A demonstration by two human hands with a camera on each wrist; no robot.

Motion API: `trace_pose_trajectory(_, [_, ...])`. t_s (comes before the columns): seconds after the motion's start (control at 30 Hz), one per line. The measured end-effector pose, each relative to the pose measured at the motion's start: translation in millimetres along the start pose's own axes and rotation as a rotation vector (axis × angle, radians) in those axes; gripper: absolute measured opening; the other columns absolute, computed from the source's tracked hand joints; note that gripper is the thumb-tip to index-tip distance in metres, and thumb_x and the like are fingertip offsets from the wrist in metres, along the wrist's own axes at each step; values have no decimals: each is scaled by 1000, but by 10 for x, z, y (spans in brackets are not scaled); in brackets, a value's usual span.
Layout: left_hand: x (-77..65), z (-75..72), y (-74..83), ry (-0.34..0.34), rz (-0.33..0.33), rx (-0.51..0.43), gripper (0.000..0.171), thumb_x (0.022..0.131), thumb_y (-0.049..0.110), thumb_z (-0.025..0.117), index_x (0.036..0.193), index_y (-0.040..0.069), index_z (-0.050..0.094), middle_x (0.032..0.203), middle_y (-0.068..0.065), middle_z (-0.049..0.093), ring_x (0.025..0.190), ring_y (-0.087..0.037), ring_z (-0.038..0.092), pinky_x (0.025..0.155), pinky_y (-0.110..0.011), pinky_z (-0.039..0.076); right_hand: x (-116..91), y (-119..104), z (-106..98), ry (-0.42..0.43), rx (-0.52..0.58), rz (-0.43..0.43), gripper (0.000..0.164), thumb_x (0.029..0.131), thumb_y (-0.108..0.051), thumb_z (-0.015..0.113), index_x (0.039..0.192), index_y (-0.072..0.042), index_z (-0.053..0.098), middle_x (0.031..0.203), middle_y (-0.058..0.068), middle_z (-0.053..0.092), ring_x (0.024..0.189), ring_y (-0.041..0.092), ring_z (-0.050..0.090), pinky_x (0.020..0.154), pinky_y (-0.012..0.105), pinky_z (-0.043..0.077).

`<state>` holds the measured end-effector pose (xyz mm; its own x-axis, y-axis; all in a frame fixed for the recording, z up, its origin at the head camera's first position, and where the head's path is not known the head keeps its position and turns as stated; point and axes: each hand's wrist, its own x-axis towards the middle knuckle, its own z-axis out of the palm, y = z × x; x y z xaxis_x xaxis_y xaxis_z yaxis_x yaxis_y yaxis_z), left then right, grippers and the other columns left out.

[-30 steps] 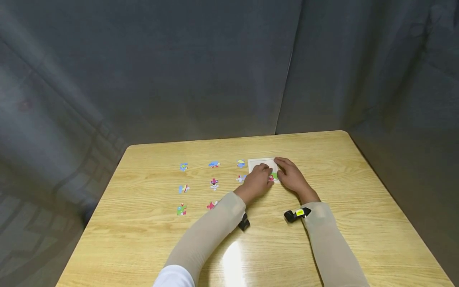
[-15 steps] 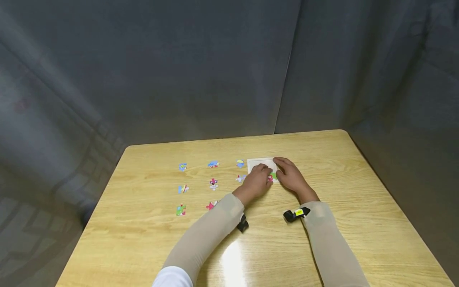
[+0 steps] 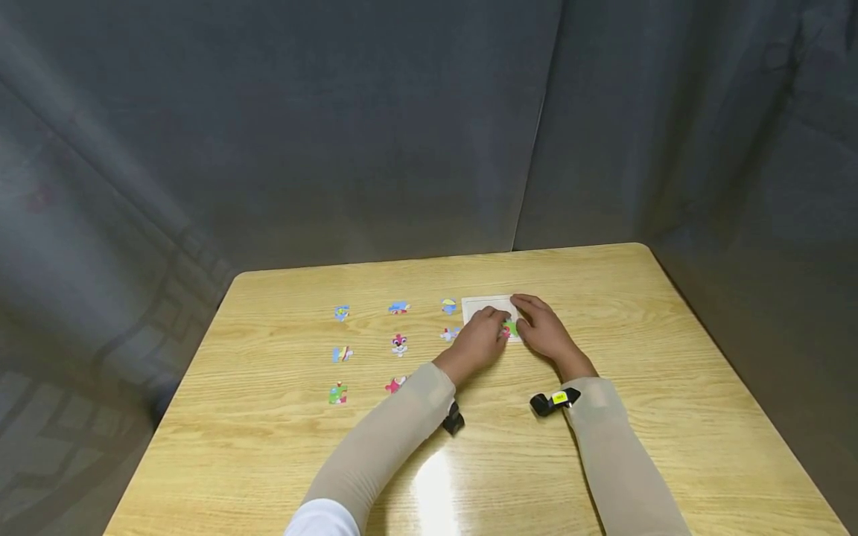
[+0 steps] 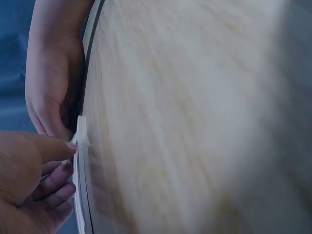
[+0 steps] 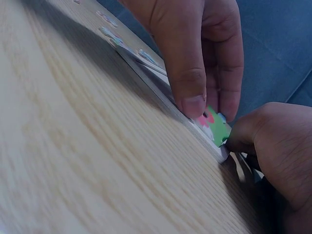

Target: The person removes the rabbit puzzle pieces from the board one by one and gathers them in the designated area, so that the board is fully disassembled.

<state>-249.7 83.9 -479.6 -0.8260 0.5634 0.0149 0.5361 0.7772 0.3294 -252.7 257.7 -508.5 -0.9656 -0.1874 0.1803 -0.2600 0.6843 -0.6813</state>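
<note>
At the back right of the table lies a shallow white puzzle tray [image 3: 477,301]. My left hand [image 3: 477,336] reaches over it and pinches a green and pink jigsaw piece [image 3: 511,328] in its near right corner. In the right wrist view, thumb and fingers of this left hand [image 5: 187,58] stand on either side of the piece [image 5: 218,130]. My right hand [image 3: 546,331] holds the tray's right side, with its thumb by the near corner and its index finger at the far corner. The left wrist view shows the tray edge [image 4: 82,165] side-on.
Several loose jigsaw pieces lie in spaced rows left of the tray, among them an animal-face piece [image 3: 400,344], a green piece [image 3: 338,394] and a blue-yellow piece [image 3: 449,306]. The left forearm partly covers a pink piece [image 3: 394,385]. A grey curtain [image 3: 375,149] hangs behind the wooden table [image 3: 268,447].
The jigsaw piece under my left fingers has shifted or turned very slightly in the tray corner. Both hands stay in nearly the same place, and the loose pieces have not moved.
</note>
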Motion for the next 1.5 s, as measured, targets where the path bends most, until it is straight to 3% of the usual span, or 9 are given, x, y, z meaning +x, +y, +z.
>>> trace_pose_trajectory(0.27, [-6, -21, -7, 12, 30, 26, 40, 98, 19, 59, 137, 10, 55, 124, -4, 56, 112, -18, 55, 93, -22, 47, 9, 4, 21, 2, -1, 13, 48, 96, -4, 51, 143, 3, 45, 146, 20, 40, 137, 40, 33, 112, 55, 25])
trace_pose_trajectory(0.47, [-13, -12, -21, 64, 15, 80, 37, 96, 22, 61, 132, 13, 59, 122, -2, 58, 110, -18, 57, 89, -25, 50, 4, 7, 14, -3, -9, 16, 48, 96, -6, 51, 143, 3, 45, 147, 19, 40, 137, 39, 33, 112, 53, 25])
trace_pose_trajectory(0.67, [-55, -23, -99, 107, 15, 71, 37, 94, 26, 62, 130, 14, 61, 125, -2, 56, 110, -18, 56, 89, -25, 50, 12, 25, 31, 4, -15, 4, 49, 96, -6, 49, 143, 3, 45, 146, 19, 40, 137, 39, 34, 112, 53, 26])
trace_pose_trajectory(0.87, [-244, -40, -186, 111, -22, 16, 39, 94, 33, 64, 130, 17, 61, 126, 0, 56, 114, -18, 55, 88, -30, 51, 9, 31, 47, 1, -19, 2, 48, 96, -4, 50, 143, 4, 45, 146, 21, 40, 136, 40, 34, 111, 55, 27])
trace_pose_trajectory(1.1, [-498, -78, -238, 145, 0, -86, 41, 93, 35, 66, 129, 15, 61, 127, -2, 56, 117, -20, 53, 96, -32, 47, 12, 33, 16, 1, -29, 12, 48, 97, -6, 49, 144, 3, 43, 147, 20, 39, 137, 41, 33, 111, 56, 26])
trace_pose_trajectory(1.5, [-853, -161, -226, 147, 30, -77, 40, 93, 36, 66, 127, 14, 61, 123, 0, 58, 120, -19, 52, 105, -31, 39, -34, 50, -39, -6, -15, 29, 49, 97, -8, 47, 145, 3, 42, 147, 21, 38, 138, 41, 31, 111, 56, 25])
